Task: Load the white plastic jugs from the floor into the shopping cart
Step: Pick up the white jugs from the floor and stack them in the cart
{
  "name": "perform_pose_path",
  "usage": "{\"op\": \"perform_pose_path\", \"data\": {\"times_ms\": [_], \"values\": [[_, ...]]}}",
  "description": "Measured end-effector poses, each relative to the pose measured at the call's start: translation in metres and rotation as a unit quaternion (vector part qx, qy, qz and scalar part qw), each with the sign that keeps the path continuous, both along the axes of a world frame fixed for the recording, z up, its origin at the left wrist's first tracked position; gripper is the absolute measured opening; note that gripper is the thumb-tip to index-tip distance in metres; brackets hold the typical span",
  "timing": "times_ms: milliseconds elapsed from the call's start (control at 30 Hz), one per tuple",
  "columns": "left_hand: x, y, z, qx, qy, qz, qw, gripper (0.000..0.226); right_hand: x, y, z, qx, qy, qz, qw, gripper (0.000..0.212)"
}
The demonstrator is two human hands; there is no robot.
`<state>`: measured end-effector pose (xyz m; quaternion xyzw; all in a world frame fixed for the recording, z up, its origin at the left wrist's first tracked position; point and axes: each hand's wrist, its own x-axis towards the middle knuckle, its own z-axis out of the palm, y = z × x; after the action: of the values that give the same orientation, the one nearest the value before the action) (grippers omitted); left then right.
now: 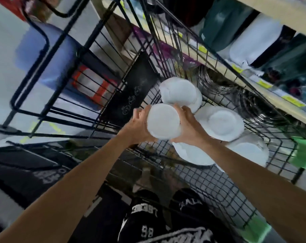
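Both hands hold one white jug (pixel 163 123) above the shopping cart (pixel 211 183), inside its wire walls and near the cart's middle. The left hand (pixel 137 126) curls round the jug's left side and the right hand (pixel 190 128) round its right side, fingers wrapped against the plastic. The jug is carried between them and, as far as shows, does not yet rest on anything.

At least four other jugs (pixel 220 123) already lie in the cart. One is just beyond the held jug toward the cart's far end, one is just beside the right hand, and two more are nearer the cart's near right corner, partly under the right forearm. A good part of the loading looks done, and this jug only needs setting down among them.

What is left is harder to judge. Outside the cart's left wall, low on the floor (pixel 1 67), a pale blurred shape (pixel 3 140) may be another jug, but I cannot tell.
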<state>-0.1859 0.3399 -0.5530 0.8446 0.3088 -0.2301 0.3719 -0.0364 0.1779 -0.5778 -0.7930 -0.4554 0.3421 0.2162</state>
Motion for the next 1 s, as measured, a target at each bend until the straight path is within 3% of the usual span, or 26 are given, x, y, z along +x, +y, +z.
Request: {"op": "perform_pose_path", "data": {"times_ms": [233,367,500,700,867,1000], "values": [[0.011,0.013,-0.052,0.022,0.041,-0.066,0.997,0.12,-0.003,0.005,-0.039,-0.018,-0.036,-0.033,0.999,0.138],[0.019,0.017,-0.071,0.008,0.046,-0.09,0.995,0.119,-0.007,0.002,-0.058,-0.014,-0.056,-0.049,0.997,0.125],[0.029,0.015,-0.086,0.015,0.042,-0.122,0.992,0.122,-0.012,-0.002,-0.069,-0.042,-0.083,-0.076,0.993,0.127],[0.023,0.011,-0.099,-0.005,0.02,-0.098,0.995,0.126,-0.018,-0.004,-0.078,-0.086,-0.121,-0.06,0.987,0.128],[0.019,0.01,-0.085,-0.035,0.03,-0.065,0.997,0.114,-0.023,0.001,-0.067,-0.16,-0.05,-0.089,0.982,0.115],[0.025,0.017,-0.055,-0.073,-0.013,-0.049,0.996,0.089,-0.027,0.007,-0.031,-0.137,0.051,-0.206,0.968,0.091]]}}
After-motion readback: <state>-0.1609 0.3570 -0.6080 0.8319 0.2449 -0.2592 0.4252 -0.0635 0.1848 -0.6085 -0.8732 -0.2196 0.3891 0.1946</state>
